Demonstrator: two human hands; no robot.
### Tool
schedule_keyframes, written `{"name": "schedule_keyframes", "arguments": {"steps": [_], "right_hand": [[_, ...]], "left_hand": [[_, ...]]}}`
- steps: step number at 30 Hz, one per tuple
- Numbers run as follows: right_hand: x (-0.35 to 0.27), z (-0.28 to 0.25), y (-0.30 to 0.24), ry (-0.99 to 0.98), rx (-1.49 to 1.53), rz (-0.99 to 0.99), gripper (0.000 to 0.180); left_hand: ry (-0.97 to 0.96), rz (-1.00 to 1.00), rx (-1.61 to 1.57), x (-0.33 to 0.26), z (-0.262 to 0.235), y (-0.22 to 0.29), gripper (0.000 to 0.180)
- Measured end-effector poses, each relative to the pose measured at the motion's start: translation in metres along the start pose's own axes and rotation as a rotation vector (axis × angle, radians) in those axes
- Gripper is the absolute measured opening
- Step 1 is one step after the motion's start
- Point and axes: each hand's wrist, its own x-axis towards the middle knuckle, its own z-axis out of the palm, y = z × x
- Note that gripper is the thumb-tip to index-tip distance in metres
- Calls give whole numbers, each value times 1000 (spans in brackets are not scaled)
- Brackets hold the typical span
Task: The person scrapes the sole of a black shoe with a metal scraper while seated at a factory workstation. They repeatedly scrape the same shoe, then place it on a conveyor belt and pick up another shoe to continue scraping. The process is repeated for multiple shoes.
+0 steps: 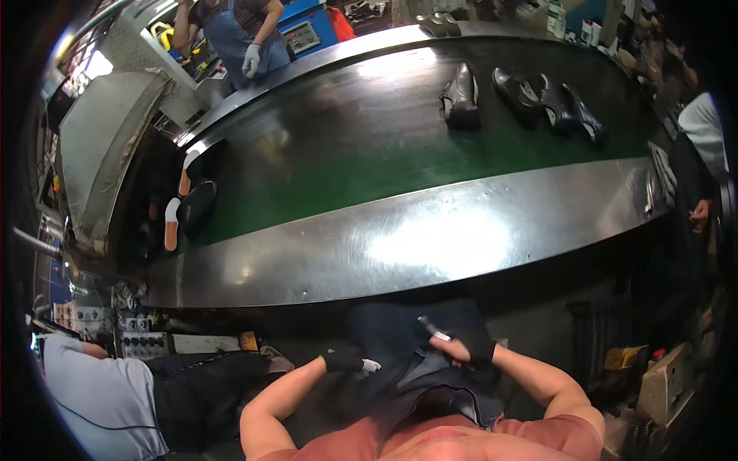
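Observation:
Over my lap, my right hand (461, 351) is closed round a short silver-and-dark tool (435, 329) that points up and away to the left. Its exact kind is blurred, and a dark covering wraps the wrist. My left hand (350, 362), in a dark glove or sleeve, is at the left side of my lap. A small whitish patch (370, 365) shows at its fingers; whether that is a held thing or part of the glove is unclear. Dark cloth (407, 326) covers my legs below both hands.
Ahead runs a green conveyor belt (323, 188) with a steel edge (323, 269). Black shoes (461, 100) lie far right. A dark shoe (197, 206) and white-and-brown pieces (171, 224) sit by the machine (108, 146). Co-workers stand across (238, 38), left (108, 392) and right (699, 154).

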Motion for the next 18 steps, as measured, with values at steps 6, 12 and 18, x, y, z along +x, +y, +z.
{"name": "schedule_keyframes", "arguments": {"steps": [6, 12, 18], "right_hand": [[-64, 60, -134, -500, 372, -1013, 43], [-65, 123, -205, -789, 356, -1270, 43], [-66, 157, -226, -889, 339, -1354, 43]], "left_hand": [[77, 26, 117, 7, 2, 5, 35], [64, 122, -227, 26, 11, -30, 31], [129, 122, -37, 10, 10, -15, 32]]}}
